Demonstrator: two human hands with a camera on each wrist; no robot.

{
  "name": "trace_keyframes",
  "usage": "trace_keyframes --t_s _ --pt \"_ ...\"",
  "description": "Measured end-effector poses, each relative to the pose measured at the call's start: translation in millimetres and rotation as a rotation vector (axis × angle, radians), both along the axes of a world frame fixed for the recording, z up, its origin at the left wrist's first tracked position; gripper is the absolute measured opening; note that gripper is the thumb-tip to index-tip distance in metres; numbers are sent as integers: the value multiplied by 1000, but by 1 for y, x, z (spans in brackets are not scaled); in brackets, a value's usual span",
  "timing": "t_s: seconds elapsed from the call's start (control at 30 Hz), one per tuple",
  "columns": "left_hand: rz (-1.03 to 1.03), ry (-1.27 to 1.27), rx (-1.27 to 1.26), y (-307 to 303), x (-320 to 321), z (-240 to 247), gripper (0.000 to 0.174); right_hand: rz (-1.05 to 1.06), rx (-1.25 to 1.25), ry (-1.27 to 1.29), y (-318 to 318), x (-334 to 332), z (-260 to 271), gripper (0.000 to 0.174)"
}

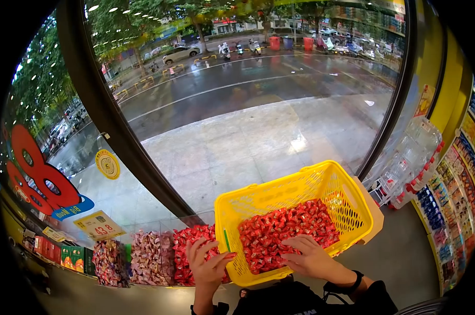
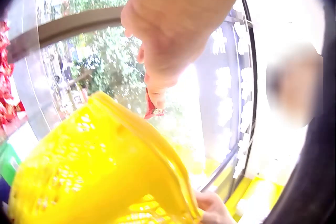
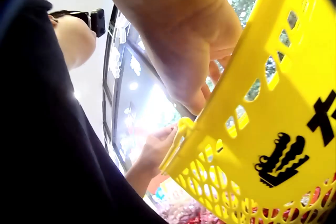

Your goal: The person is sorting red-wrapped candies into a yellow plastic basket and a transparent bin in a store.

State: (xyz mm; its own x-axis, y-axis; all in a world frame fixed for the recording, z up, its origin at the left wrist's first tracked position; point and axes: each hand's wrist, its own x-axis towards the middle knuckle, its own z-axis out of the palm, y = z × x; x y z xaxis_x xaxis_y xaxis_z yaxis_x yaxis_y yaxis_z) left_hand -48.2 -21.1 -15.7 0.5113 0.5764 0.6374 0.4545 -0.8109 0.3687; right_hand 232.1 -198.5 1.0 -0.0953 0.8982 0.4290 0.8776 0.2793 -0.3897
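A yellow plastic shopping basket (image 1: 258, 191) holds a broad heap of small red-wrapped candies (image 1: 285, 236). Over the basket's left edge, my left hand (image 1: 206, 262) pinches one red-wrapped candy (image 2: 152, 109) between thumb and fingertips, its other fingers spread. My right hand (image 1: 313, 258) reaches over the near rim, loosely bent fingers right at the heap and thumb apart from them. In the right wrist view the basket's wall (image 3: 247, 145) hides those fingertips. A green strip (image 1: 226, 240) shows at the basket's left wall.
Left of the basket, a bin of red candies (image 1: 182, 262) adjoins bins of purple-wrapped (image 1: 152, 257) and mixed candies (image 1: 110, 262). A price sign (image 1: 99, 224) stands above them. A large window is ahead; water bottles (image 1: 413, 152) and stocked shelves (image 1: 453, 194) stand at right.
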Motion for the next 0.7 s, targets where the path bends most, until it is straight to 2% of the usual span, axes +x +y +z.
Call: trace_keyframes --t_s 0.13,0.23,0.3,0.37,0.47,0.57,0.63,0.7 --pt "288 -23 -13 22 -33 -33 19 -191 37 -43 -20 23 -5 17" --pt "292 358 -103 32 -51 -87 22 -297 83 -84 -24 36 -7 15" --pt "263 636 -168 27 -58 -107 29 -280 69 -66 -29 40 -11 15" --pt "261 667 -186 23 -62 -111 32 -263 79 -69 -30 42 -12 15" --pt "233 576 -165 29 -51 -79 37 -215 63 3 -37 48 -13 16" --pt "149 421 -126 23 -9 17 34 -236 83 -40 -45 59 -2 17" --pt "86 357 -43 9 28 70 30 -328 128 -68 -48 74 0 16" --pt "-104 351 44 -8 69 111 28 -421 164 -115 -51 90 3 14"
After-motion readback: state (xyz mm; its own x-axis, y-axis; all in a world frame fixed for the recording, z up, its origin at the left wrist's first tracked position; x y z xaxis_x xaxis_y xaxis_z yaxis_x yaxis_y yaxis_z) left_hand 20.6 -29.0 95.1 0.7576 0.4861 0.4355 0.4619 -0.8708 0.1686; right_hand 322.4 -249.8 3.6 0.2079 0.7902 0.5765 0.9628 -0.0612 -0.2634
